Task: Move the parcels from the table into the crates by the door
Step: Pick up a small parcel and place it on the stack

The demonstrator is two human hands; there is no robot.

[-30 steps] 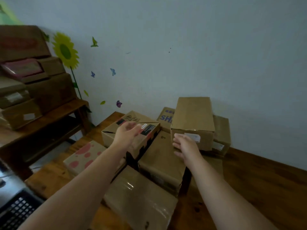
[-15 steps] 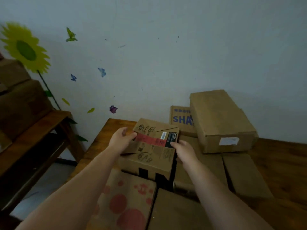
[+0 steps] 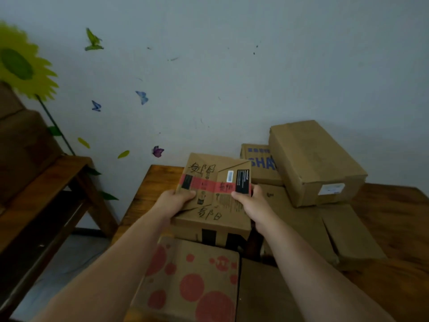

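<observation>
Left hand (image 3: 173, 202) and right hand (image 3: 251, 201) grip taped parcel (image 3: 214, 194)

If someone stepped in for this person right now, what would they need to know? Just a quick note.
Left hand: grips the left edge of the red-taped box.
Right hand: grips its right edge.
Parcels: that box is held over the pile; the red-dotted box, the large plain box, the blue-lettered box and others lie on the table.
Done: one parcel in hand.
Left: carry it to the crates, which are out of view, then the rest.
</observation>
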